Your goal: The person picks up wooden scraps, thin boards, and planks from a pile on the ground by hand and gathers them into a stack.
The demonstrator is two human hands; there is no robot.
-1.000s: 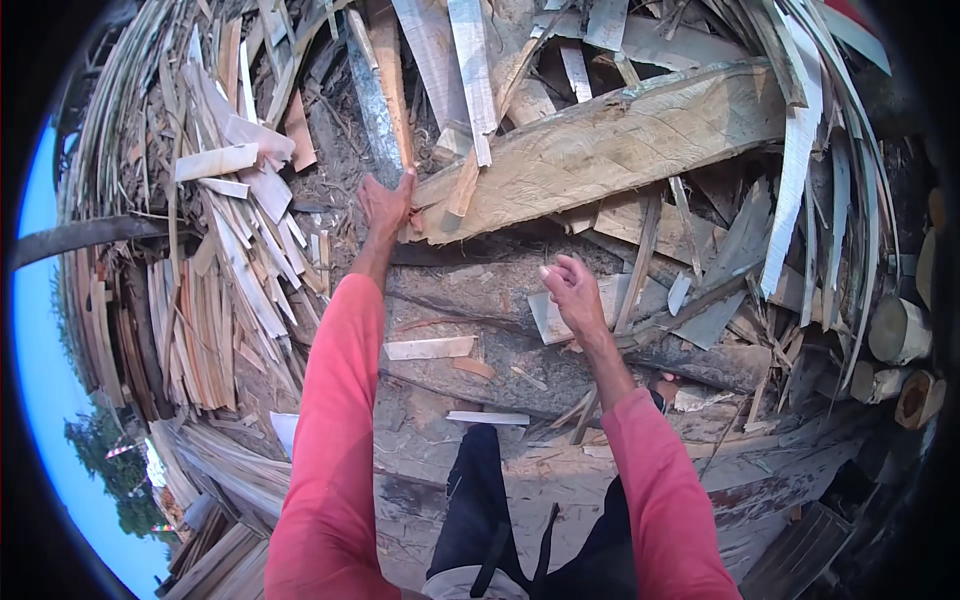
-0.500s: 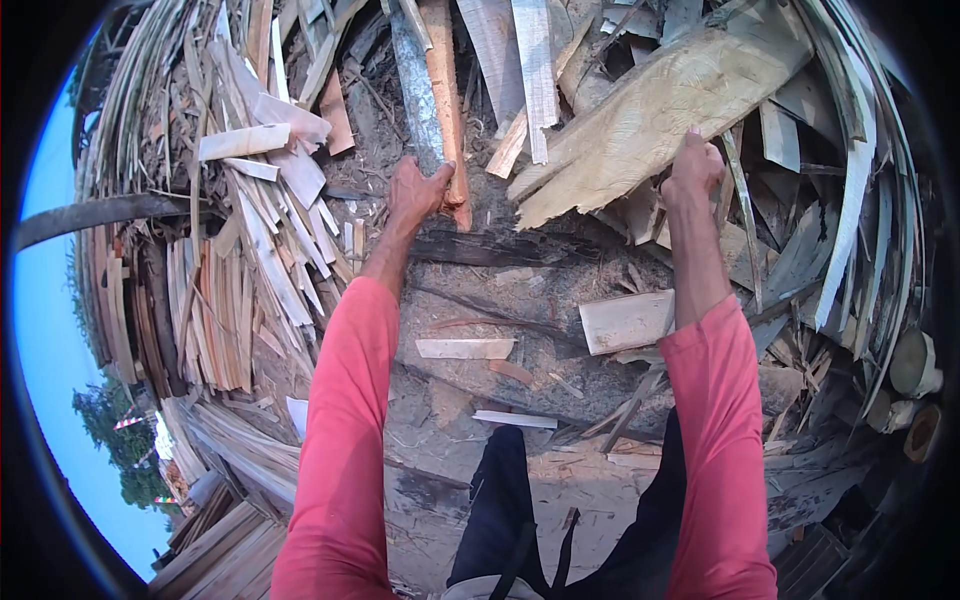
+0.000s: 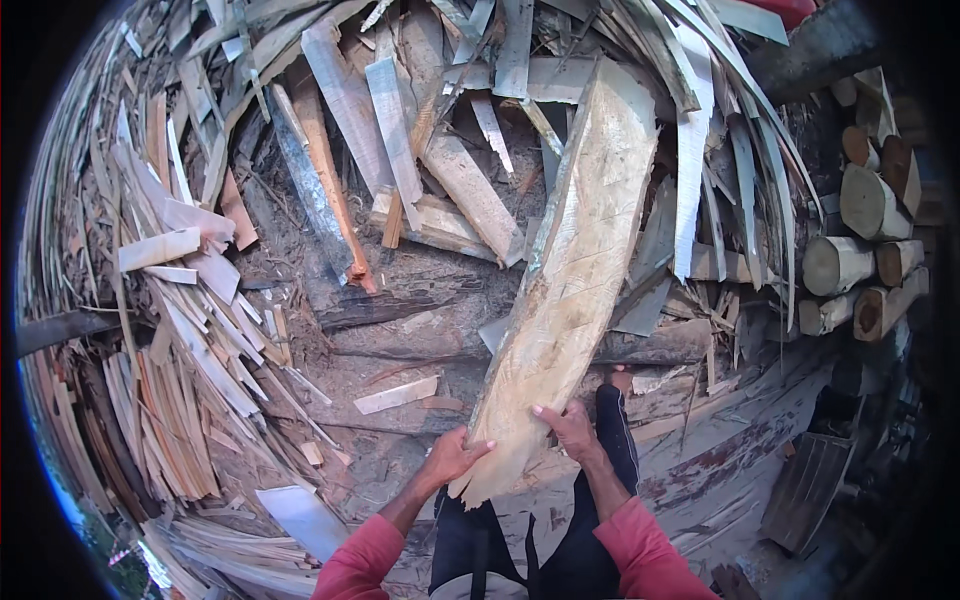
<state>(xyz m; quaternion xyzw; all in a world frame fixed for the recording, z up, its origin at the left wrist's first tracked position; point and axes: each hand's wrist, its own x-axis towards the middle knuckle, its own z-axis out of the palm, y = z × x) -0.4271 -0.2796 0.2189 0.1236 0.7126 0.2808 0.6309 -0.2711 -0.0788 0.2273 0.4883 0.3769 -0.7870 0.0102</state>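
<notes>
A long, thick, pale wooden slab (image 3: 580, 240) with rough edges slants from close to my body up toward the far right. Both hands grip its near end. My left hand (image 3: 450, 458) clasps the left edge, thumb lying on the top face. At the right edge, my right hand (image 3: 573, 430) holds on with its thumb also on top, the other fingers partly hidden. The slab's far end lies over the scrap pile. A reddish-brown wood strip (image 3: 330, 190) rests apart, farther off to the left.
Bundled thin strips (image 3: 150, 400) and loose offcuts crowd the left. Round-ended logs (image 3: 868, 205) are stacked at the right. Long bent slats (image 3: 692, 150) hang beside the slab. A small flat offcut (image 3: 397, 395) and dark beams (image 3: 400, 300) lie on the ground ahead.
My left hand has left the reddish strip and taken the slab's near end. The slab has swung lengthwise and come nearer, with both hands lower now. The view has shifted right.
</notes>
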